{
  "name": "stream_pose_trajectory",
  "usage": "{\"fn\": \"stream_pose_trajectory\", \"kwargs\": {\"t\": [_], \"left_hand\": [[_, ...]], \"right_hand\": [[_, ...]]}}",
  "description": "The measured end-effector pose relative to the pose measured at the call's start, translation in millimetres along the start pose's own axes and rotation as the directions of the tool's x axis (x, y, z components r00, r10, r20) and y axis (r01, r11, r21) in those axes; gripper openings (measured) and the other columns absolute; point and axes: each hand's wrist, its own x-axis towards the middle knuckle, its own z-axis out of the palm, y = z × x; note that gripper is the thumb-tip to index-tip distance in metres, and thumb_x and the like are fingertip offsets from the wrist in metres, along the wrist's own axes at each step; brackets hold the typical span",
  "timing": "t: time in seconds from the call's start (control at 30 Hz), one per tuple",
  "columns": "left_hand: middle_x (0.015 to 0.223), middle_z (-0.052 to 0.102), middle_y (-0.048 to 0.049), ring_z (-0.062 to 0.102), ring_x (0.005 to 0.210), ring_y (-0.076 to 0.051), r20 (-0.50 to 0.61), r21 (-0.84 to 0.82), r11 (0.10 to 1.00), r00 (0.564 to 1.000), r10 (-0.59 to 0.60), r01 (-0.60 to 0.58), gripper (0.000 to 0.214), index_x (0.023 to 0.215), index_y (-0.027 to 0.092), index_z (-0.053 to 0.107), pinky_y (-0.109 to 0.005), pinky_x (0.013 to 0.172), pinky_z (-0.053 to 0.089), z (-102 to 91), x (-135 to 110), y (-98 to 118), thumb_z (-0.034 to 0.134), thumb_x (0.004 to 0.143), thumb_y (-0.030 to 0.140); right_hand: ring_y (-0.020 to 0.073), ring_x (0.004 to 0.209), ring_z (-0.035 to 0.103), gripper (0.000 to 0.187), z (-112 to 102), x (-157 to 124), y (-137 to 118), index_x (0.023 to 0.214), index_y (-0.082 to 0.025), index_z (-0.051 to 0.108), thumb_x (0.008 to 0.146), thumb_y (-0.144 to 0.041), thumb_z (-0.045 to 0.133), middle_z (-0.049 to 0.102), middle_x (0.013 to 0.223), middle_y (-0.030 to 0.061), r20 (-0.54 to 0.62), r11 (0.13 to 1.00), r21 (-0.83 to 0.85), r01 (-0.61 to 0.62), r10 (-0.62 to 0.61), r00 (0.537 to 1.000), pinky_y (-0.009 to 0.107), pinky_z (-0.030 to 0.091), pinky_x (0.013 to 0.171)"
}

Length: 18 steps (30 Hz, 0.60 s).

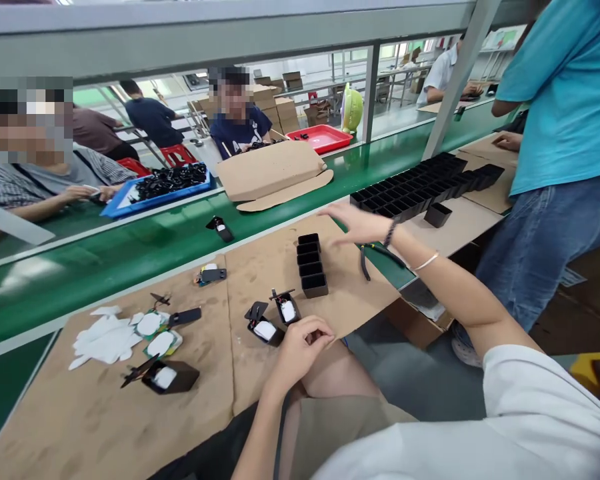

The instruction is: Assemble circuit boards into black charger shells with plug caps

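Note:
My left hand [300, 343] rests at the near edge of the cardboard-covered bench [105, 413], fingers curled closed around something I cannot make out. Just beyond it lie two open black boxes with white inserts [273, 320]. My right hand [357, 221] is stretched out over the bench with fingers spread, holding nothing, to the right of a row of several small empty black boxes [311, 265]. Black pliers [367, 257] lie just below that hand.
A pile of white pads [107, 337] and another open black box [170, 377] lie at left. A green conveyor belt [130, 247] carries one black box [220, 228]. Trays of black boxes [420, 187] sit at right beside a standing person in blue [565, 133]. Other people work across the belt.

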Motion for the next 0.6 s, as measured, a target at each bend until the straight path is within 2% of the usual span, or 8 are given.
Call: {"fn": "stream_pose_trajectory", "kwargs": {"t": [0.07,0.17,0.23,0.3,0.37,0.43,0.5,0.6], "left_hand": [[0.079,0.072,-0.0023,0.059,0.066,-0.01,0.0,-0.008,1.0,1.0,0.009,-0.009,0.014,0.073,0.019,0.076,-0.02,0.059,0.04,-0.1,-1,0,0.067,0.082,0.012],[0.079,0.075,-0.0024,0.065,0.069,-0.012,-0.016,-0.028,0.999,0.999,0.04,-0.04,0.018,0.072,0.019,0.077,-0.02,0.063,0.047,1.1,-1,-3,0.067,0.08,0.007],[0.079,0.076,-0.0028,0.069,0.073,-0.013,-0.039,-0.038,0.997,0.997,0.073,-0.074,0.019,0.072,0.02,0.078,-0.021,0.069,0.052,2.3,-1,-6,0.068,0.079,0.005],[0.079,0.077,-0.003,0.072,0.075,-0.014,-0.07,-0.033,0.993,0.992,0.107,-0.11,0.02,0.072,0.02,0.079,-0.022,0.073,0.055,2.5,-1,-8,0.069,0.078,0.003],[0.077,0.078,-0.0025,0.072,0.074,-0.014,-0.101,-0.019,0.99,0.985,0.139,-0.142,0.021,0.07,0.021,0.08,-0.021,0.072,0.056,0.0,-3,-7,0.071,0.076,0.003],[0.075,0.078,-0.0015,0.073,0.072,-0.013,-0.136,-0.016,0.985,0.976,0.17,-0.174,0.022,0.069,0.022,0.08,-0.019,0.07,0.056,-5.4,-12,-4,0.071,0.075,0.003],[0.074,0.078,-0.0006,0.073,0.07,-0.013,-0.174,-0.026,0.981,0.967,0.185,-0.192,0.021,0.069,0.023,0.08,-0.018,0.068,0.057,-11.9,-27,2,0.072,0.076,0.006],[0.074,0.078,-0.0003,0.074,0.069,-0.014,-0.203,-0.016,0.984,0.964,0.17,-0.177,0.016,0.068,0.024,0.079,-0.017,0.066,0.058,-19.4,-62,7,0.073,0.08,0.014]], "right_hand": [[0.0251,0.126,0.058,0.04,-26,-24,38,0.127,-0.021,0.065,0.093,-0.04,0.07,0.062,0.136,0.0116,-0.142,0.968,-0.047,-0.247,0.238,0.961,0.042,0.049,0.11],[0.0236,0.118,0.063,0.037,-44,-64,89,0.129,-0.02,0.061,0.098,-0.041,0.062,0.061,0.136,0.0111,-0.329,0.82,-0.05,-0.57,0.525,0.785,0.047,0.056,0.101],[0.0231,0.114,0.064,0.039,-43,-84,111,0.129,-0.019,0.06,0.098,-0.042,0.063,0.062,0.133,0.0105,-0.349,0.755,-0.023,-0.655,0.608,0.713,0.046,0.058,0.097],[0.0213,0.112,0.065,0.036,-38,-99,119,0.128,-0.02,0.061,0.099,-0.042,0.062,0.063,0.131,0.0095,-0.337,0.735,0.006,-0.678,0.64,0.691,0.044,0.059,0.095],[0.0209,0.108,0.066,0.03,-34,-110,112,0.118,-0.018,0.066,0.098,-0.04,0.063,0.066,0.124,0.011,-0.334,0.752,0.04,-0.658,0.631,0.7,0.041,0.058,0.094],[0.0248,0.101,0.068,0.023,-28,-120,91,0.098,-0.014,0.071,0.095,-0.036,0.067,0.071,0.106,0.0146,-0.342,0.8,0.081,-0.594,0.583,0.737,0.04,0.057,0.09],[0.0288,0.091,0.069,0.023,-18,-133,56,0.078,-0.015,0.072,0.091,-0.033,0.069,0.071,0.087,0.0148,-0.343,0.868,0.135,-0.478,0.493,0.799,0.041,0.056,0.083],[0.0219,0.083,0.071,0.021,7,-151,-8,0.085,-0.019,0.074,0.091,-0.038,0.068,0.073,0.093,0.0086,-0.297,0.948,0.261,-0.184,0.26,0.919,0.033,0.058,0.074]]}}
